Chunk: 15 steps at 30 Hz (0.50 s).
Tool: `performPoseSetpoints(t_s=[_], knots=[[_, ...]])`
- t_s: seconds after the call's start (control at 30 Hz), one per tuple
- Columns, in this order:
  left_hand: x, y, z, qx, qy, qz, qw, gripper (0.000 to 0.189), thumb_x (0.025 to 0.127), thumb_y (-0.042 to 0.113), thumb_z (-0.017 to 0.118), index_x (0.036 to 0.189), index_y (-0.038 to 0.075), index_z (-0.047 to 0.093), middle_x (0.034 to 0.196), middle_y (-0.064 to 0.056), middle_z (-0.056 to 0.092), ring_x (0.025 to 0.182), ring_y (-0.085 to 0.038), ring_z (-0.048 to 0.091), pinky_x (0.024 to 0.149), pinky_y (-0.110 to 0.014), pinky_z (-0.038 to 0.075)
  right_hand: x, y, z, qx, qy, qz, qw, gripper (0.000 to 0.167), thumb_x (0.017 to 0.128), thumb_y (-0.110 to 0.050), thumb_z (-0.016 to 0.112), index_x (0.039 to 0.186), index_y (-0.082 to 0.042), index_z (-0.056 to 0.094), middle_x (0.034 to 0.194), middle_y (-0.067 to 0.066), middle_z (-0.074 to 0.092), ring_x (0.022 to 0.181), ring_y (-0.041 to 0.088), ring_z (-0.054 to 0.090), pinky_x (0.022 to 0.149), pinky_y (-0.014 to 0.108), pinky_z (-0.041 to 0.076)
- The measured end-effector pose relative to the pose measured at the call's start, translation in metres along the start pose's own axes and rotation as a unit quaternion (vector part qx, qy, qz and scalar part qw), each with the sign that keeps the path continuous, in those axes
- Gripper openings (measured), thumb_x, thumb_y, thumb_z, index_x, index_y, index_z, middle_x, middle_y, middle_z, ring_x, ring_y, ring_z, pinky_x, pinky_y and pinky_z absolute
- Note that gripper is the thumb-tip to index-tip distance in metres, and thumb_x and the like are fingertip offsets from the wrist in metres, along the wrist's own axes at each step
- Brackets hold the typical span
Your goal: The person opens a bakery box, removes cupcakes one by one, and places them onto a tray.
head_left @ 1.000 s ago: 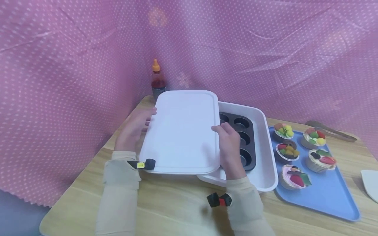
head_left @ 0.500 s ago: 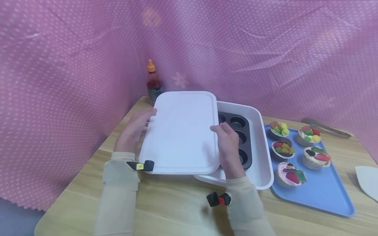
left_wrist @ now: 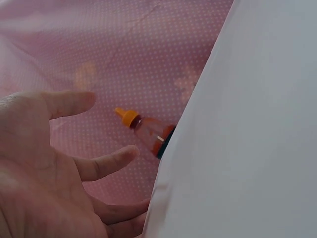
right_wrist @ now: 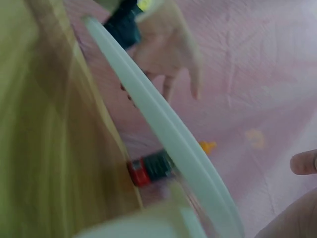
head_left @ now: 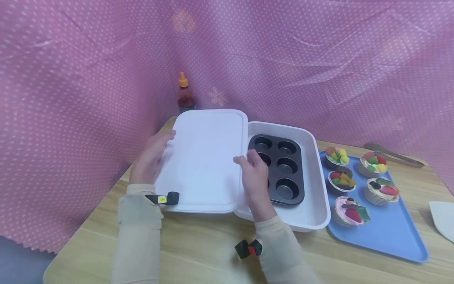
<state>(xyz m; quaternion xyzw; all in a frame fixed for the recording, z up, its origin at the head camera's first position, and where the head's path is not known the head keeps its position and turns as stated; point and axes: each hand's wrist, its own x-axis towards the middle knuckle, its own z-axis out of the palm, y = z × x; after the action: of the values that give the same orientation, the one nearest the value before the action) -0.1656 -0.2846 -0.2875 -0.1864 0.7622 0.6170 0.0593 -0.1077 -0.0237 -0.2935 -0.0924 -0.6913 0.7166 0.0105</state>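
A white rectangular lid (head_left: 203, 161) is held between my two hands in the head view, overlapping the left side of a white tub (head_left: 315, 189). My left hand (head_left: 149, 157) is at its left edge; in the left wrist view the fingers (left_wrist: 106, 163) are spread, the lower ones reaching behind the lid. My right hand (head_left: 256, 181) holds the right edge, its thumb above the lid and its other fingertips partly hidden. The right wrist view shows the lid (right_wrist: 168, 129) tilted, nearly edge-on. Inside the tub lies a dark muffin tin (head_left: 286, 177) with several cups.
Right of the tub, a blue tray (head_left: 386, 225) bears several fruit-topped cupcakes (head_left: 351, 211). Tongs (head_left: 393, 155) lie behind it, and a white piece (head_left: 443, 219) is at the right edge. A sauce bottle (head_left: 185, 94) stands behind the lid, before a pink dotted curtain (head_left: 266, 59).
Both hands and the lid have shifted left, uncovering more of the muffin tin and tub. The tray and cupcakes stay in place; the view has shifted slightly.
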Motion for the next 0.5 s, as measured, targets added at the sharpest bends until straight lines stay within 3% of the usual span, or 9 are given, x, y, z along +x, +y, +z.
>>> performPoseSetpoints(t_s=[0.2,0.3,0.5], knots=[[0.002,-0.012,-0.016,-0.069,0.012,0.019,0.9973,0.067,0.102,0.04,0.052,0.156,0.006,0.031,0.16,-0.005,0.025,0.149,-0.025,0.021,0.127,-0.042,0.019,-0.012,0.009,0.026,0.0,-0.011,-0.025,0.9996,0.058,0.091,-0.016,0.063,0.146,-0.003,0.049,0.155,0.017,0.043,0.148,0.033,0.036,0.122,0.055,0.027],[0.002,-0.017,-0.022,-0.098,0.018,0.021,0.9948,0.067,0.103,0.037,0.051,0.157,0.006,0.028,0.16,-0.005,0.024,0.148,-0.024,0.02,0.127,-0.039,0.019,-0.018,0.013,0.036,-0.02,-0.019,-0.028,0.9992,0.069,0.09,-0.017,0.064,0.152,-0.001,0.039,0.16,0.018,0.036,0.151,0.033,0.031,0.122,0.05,0.028],[0.005,-0.026,-0.032,-0.081,0.03,0.007,0.9962,0.074,0.103,0.04,0.05,0.161,0.011,0.015,0.169,-0.005,0.01,0.155,-0.025,0.009,0.129,-0.042,0.012,-0.028,0.023,0.049,-0.055,-0.042,-0.032,0.997,0.077,0.091,-0.021,0.065,0.155,0.002,0.031,0.162,0.02,0.032,0.152,0.034,0.029,0.123,0.048,0.027]])
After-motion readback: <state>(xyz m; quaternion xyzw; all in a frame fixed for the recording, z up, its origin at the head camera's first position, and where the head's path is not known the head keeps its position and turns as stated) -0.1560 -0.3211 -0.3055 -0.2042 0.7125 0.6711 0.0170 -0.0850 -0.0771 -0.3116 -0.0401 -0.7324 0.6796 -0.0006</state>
